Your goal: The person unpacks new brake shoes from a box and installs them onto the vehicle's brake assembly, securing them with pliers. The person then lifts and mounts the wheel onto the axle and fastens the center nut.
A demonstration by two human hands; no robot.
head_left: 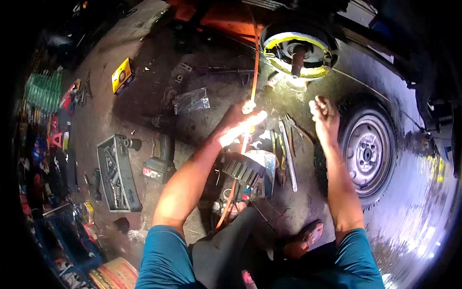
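Observation:
My left hand (238,126) is over the floor beside an orange hose (255,62); its fingers look curled, but glare hides what they hold. My right hand (326,115) is raised near the wheel (368,151), fingers curled in, their contents hidden. Ahead of both hands is a drum brake assembly (313,74) with brightly lit curved brake shoes and a central spindle. A ribbed, brake-drum-like part (243,168) lies below my left hand. Between my arms are pliers (301,129) and a long metal bar (288,156).
On the left are a metal tray of sockets (118,176), a cordless power tool (161,164) and a yellow box (122,76). A clear plastic bag (191,100) lies ahead. Clutter lines the far left. The vehicle's dark underside (375,45) overhangs the upper right.

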